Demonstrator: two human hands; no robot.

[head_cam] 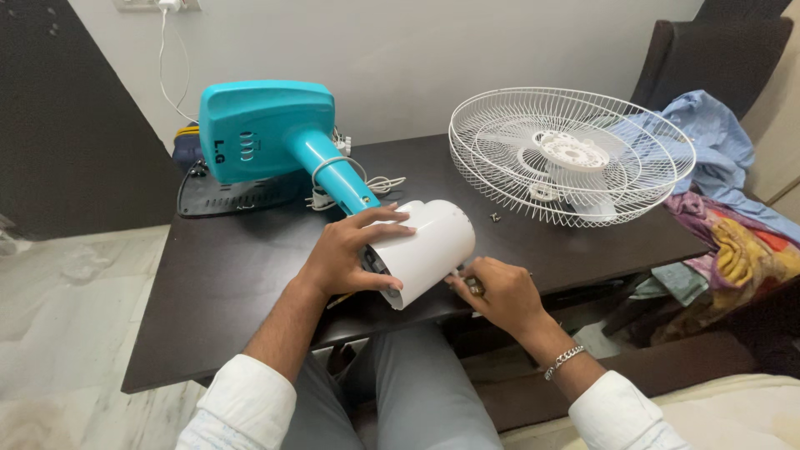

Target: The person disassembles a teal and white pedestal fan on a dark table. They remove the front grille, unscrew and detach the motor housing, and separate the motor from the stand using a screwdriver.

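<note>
A white rounded fan motor housing (432, 243) lies on the dark table (225, 275), joined to a turquoise fan neck and base (275, 133). My left hand (350, 254) grips the housing's near left side, fingers over its top. My right hand (496, 293) sits at the housing's lower right edge, pinching a small dark metal tool or part (473, 286) against it; what it is I cannot tell.
A white wire fan guard (571, 154) with white blades inside lies at the table's right. A small screw (496, 217) rests near it. White cable (379, 183) coils behind the housing. Clothes (733, 225) pile on a chair at right. A dark panel stands at left.
</note>
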